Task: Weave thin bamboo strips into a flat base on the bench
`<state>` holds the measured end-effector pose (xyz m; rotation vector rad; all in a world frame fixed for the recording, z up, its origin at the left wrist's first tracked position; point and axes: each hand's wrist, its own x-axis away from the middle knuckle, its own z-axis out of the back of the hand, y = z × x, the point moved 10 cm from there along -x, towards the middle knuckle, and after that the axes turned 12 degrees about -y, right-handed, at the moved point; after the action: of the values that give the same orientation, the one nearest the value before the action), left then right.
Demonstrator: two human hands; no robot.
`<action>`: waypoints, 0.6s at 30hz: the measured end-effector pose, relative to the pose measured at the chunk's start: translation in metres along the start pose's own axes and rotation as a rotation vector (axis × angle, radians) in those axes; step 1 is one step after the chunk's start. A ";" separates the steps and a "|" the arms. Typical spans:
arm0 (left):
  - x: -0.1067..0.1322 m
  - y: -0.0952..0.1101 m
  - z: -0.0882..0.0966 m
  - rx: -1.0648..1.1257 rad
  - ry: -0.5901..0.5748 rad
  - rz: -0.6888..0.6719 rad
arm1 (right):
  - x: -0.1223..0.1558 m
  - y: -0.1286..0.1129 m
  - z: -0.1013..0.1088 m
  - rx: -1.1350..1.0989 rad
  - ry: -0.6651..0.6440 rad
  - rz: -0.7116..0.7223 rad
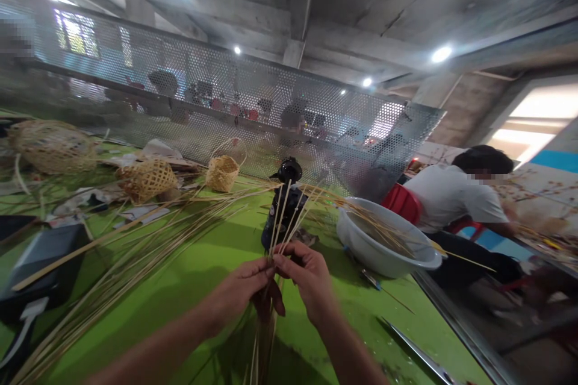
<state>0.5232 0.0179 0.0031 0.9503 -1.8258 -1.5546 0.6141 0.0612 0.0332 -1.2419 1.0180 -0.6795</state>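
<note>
Several thin bamboo strips (279,216) stand upright, gathered in my two hands above the green table. My left hand (253,279) pinches them from the left, fingers closed round the bundle. From the other side my right hand (303,273) holds the same strips between thumb and fingers, touching the left fingertips. The lower ends of the strips run down toward me below the hands. Just behind the strips stands a black bottle (282,204) with a dark spray-type top, partly hidden by them.
Right of the hands are a white basin (383,243) with strips in it, a small blue-ended tool (371,280) and a pointed metal tool (418,349). Long strips (149,255), woven baskets (223,173) and a black box (49,258) lie left. A seated person (460,192) is beyond a perforated screen (271,96).
</note>
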 end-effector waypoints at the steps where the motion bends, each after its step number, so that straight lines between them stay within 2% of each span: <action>1: 0.000 0.000 -0.001 0.003 -0.001 0.001 | 0.000 0.000 0.000 0.006 0.001 0.005; 11: 0.002 0.006 0.001 0.004 0.022 -0.013 | -0.002 0.004 0.002 -0.003 0.040 0.028; 18: 0.003 0.007 -0.001 -0.038 0.002 -0.021 | -0.002 -0.002 0.004 0.144 0.028 0.044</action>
<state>0.5212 0.0155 0.0096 0.9560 -1.7837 -1.5948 0.6165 0.0643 0.0353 -1.0851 0.9988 -0.7247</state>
